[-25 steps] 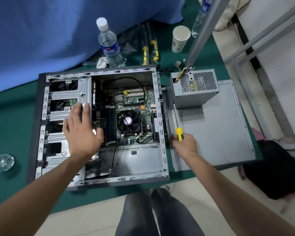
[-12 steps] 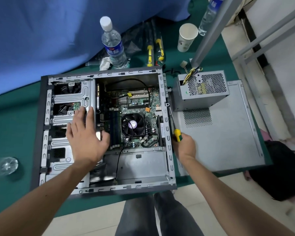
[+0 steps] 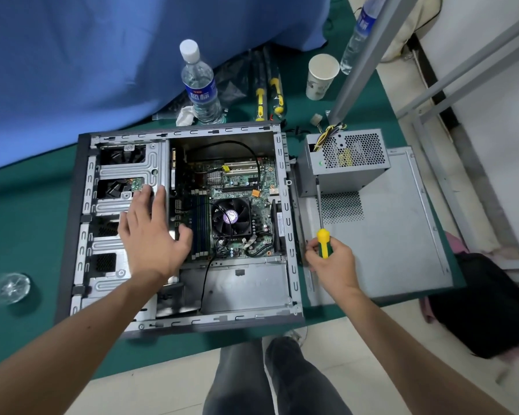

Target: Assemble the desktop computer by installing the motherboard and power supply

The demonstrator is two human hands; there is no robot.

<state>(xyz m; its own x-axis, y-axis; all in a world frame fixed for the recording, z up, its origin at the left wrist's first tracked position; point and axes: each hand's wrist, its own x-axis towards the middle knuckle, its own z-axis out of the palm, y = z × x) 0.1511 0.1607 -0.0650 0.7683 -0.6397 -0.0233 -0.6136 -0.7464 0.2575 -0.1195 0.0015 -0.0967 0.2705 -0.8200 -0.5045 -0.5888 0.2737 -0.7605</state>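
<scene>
One green surface is carrying everything here, with a blue cloth hanging behind it. Largest on it, the open computer case is lying on its side, and the motherboard is sitting inside it, its black cooler fan facing up. Beside the case to the right, the grey side panel is lying flat, and the power supply is resting on the panel's far end, outside the case, its coloured wires sticking up from one corner.

The person's left hand is spreading flat, fingers straight, over the drive cage at the edge of the motherboard, holding nothing. The right hand is gripping the yellow-and-green handle of a screwdriver, whose shaft is pointing away toward the power supply, in the gap between case and panel.

Farther back, a water bottle is standing upright just behind the case, a paper cup is standing near a grey metal post, and two more yellow-handled tools are lying between bottle and cup. A crumpled tissue is sitting at the bottle's foot.
</scene>
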